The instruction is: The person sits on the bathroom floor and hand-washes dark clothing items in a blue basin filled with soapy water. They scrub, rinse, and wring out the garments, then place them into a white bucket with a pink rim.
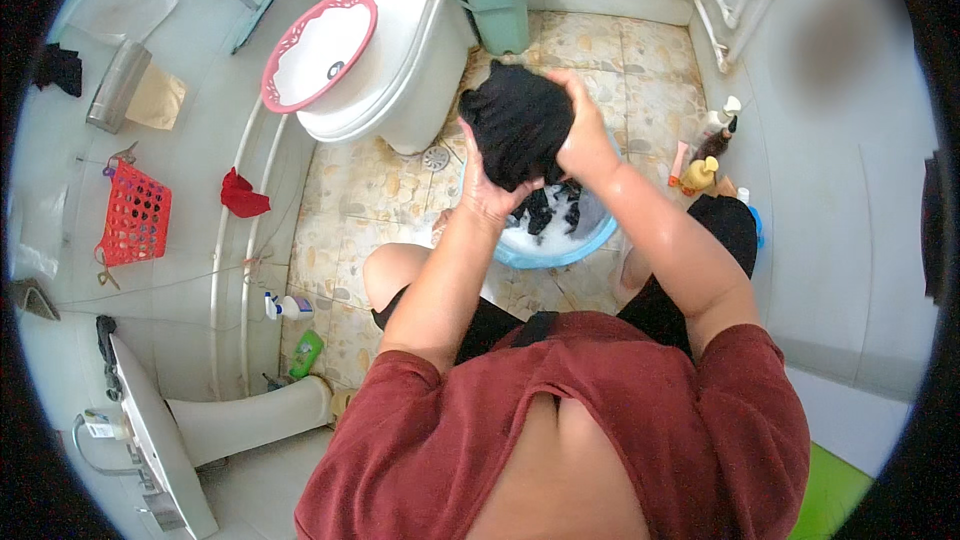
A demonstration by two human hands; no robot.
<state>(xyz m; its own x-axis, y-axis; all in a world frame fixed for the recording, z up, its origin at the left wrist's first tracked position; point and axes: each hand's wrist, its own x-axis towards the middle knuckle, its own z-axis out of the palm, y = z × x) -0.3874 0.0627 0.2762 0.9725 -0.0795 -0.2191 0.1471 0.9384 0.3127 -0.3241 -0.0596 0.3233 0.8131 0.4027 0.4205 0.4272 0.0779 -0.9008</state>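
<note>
A bunched black cloth (516, 120) is held up between both my hands. My left hand (491, 184) grips it from its lower left side, with the palm partly under it. On the right side, my right hand (583, 131) presses against the cloth with its fingers near the top edge. Below them, a light blue basin (551, 261) stands on the tiled floor between my knees. Sudsy water and more dark cloth (538, 214) show inside the basin; its far part is hidden behind my hands and the held cloth.
A pink-rimmed basket (271, 82) rests on the closed toilet lid (401, 82). Green bins (501, 15) stand beyond. Pump bottles (700, 174) line the right wall. At the left are a spray bottle (292, 307), a green bottle (306, 354) and a pedestal sink (251, 420).
</note>
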